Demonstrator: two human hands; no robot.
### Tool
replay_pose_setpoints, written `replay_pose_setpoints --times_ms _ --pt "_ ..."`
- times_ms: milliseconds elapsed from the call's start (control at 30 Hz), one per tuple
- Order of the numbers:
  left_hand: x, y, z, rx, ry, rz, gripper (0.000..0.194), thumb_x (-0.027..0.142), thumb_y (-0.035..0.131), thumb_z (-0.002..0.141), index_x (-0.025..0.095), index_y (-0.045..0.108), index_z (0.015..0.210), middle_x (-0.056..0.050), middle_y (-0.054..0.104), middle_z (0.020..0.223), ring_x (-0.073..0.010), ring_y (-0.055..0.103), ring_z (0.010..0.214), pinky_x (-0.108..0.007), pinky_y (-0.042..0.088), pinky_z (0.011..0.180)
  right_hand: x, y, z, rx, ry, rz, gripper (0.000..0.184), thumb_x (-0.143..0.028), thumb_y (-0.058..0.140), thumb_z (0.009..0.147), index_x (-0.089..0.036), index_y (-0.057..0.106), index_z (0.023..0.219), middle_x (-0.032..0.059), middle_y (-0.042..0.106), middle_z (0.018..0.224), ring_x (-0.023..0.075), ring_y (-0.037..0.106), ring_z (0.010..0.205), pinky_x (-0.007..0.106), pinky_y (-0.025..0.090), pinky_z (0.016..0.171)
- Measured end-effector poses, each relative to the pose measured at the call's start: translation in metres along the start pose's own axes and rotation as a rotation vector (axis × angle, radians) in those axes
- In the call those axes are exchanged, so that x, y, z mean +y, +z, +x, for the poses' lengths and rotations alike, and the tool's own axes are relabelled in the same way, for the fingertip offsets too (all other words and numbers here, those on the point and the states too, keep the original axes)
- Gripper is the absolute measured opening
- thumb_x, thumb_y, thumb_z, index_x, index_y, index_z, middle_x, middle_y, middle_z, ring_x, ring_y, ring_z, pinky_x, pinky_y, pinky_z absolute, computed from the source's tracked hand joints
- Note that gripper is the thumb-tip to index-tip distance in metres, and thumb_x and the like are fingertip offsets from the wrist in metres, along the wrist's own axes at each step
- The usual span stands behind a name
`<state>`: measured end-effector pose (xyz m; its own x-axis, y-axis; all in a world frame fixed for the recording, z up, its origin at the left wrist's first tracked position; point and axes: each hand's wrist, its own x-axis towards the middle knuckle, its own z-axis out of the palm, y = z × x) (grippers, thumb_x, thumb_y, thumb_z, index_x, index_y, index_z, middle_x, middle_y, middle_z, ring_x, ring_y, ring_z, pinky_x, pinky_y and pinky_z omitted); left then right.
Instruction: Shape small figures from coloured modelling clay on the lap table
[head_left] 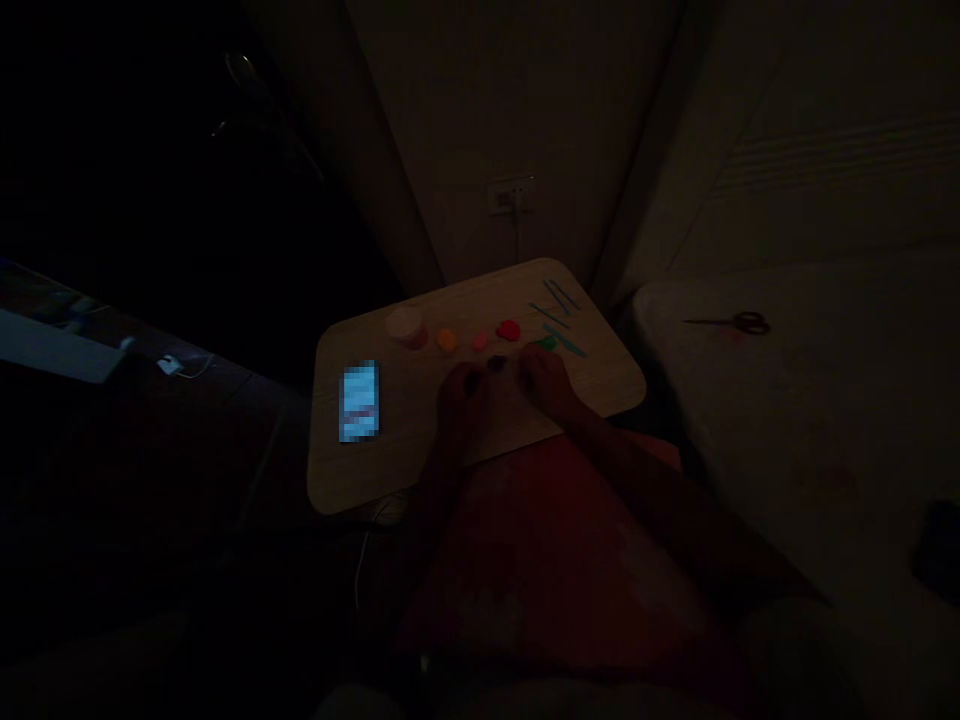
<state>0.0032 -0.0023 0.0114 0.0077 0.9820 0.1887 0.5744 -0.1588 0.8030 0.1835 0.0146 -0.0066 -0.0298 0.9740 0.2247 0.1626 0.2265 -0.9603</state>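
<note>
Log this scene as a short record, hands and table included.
Light: very dim
Surface: pale table, rounded corners
Left hand: over the table, beside the dark lump; grip too dark to tell
Right hand: other side of that lump, near the green lump; grip unclear
Beyond hands, left to right: pale tub, orange lump, pink lump, red lump
Table's far right: teal strips
Table's left: lit screen
Off table: scissors, right

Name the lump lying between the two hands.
The dark lump; the brighter orange lump, pink lump, red lump and green lump all lie farther back.
</note>
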Motion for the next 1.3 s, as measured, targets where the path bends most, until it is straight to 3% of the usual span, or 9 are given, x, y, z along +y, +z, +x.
replay_pose_setpoints --times_ms 267,467,633,1000,1167,1300 --pt "-0.002 0.002 0.000 0.009 -0.002 -0.010 0.005 0.018 0.062 0.088 0.021 0.064 0.091 -0.002 0.070 0.094 -0.0183 0.063 0.089 -0.030 0.049 0.086 0.002 0.002 0.003 0.030 -0.003 0.092 0.022 -0.044 0.061 0.090 -0.022 0.063 0.086 0.0016 0.066 0.078 0.0170 0.057 0.066 0.031 0.048 0.064" --pt "-0.003 0.002 -0.001 -0.005 -0.007 0.005 0.004 0.019 0.062 0.089 0.021 0.064 0.091 -0.003 0.071 0.096 -0.0187 0.064 0.092 -0.030 0.050 0.088 0.001 0.002 0.001 -0.029 0.016 -0.020 0.028 -0.047 0.072 0.083 -0.019 0.073 0.081 0.0042 0.072 0.074 0.0184 0.061 0.067 0.030 0.046 0.063" --pt "-0.003 0.003 -0.002 0.000 -0.022 0.021 0.003 0.020 0.064 0.089 0.021 0.064 0.092 -0.002 0.070 0.094 -0.0183 0.064 0.089 -0.031 0.051 0.088 -0.003 0.000 -0.001 0.041 0.016 -0.097 0.043 -0.057 0.078 0.078 -0.021 0.059 0.064 0.0004 0.061 0.060 0.0154 0.052 0.059 0.028 0.040 0.057" --pt "-0.002 0.003 -0.003 0.001 0.009 0.011 0.006 0.018 0.061 0.089 0.020 0.065 0.093 -0.003 0.071 0.095 -0.0178 0.064 0.089 -0.030 0.050 0.086 -0.014 -0.004 -0.003 -0.088 -0.037 -0.101 0.047 -0.046 0.051 0.099 -0.023 0.054 0.059 0.0006 0.058 0.055 0.0163 0.054 0.057 0.030 0.040 0.061" --pt "-0.003 0.004 -0.002 0.004 -0.009 0.003 0.006 0.018 0.061 0.089 0.021 0.065 0.093 -0.002 0.070 0.094 -0.0179 0.064 0.089 -0.030 0.050 0.087 -0.013 -0.003 -0.003 -0.096 0.012 -0.082 0.052 -0.052 0.048 0.100 -0.023 0.052 0.056 0.0003 0.055 0.049 0.0156 0.051 0.050 0.030 0.039 0.055" --pt "-0.002 0.004 -0.003 0.000 0.005 0.000 0.006 0.018 0.060 0.090 0.020 0.065 0.093 -0.003 0.070 0.095 -0.0183 0.064 0.090 -0.030 0.050 0.087 -0.009 -0.002 -0.001 -0.051 0.000 -0.080 0.038 -0.046 0.059 0.092 -0.021 0.064 0.064 0.0009 0.063 0.056 0.0163 0.056 0.056 0.029 0.041 0.058"
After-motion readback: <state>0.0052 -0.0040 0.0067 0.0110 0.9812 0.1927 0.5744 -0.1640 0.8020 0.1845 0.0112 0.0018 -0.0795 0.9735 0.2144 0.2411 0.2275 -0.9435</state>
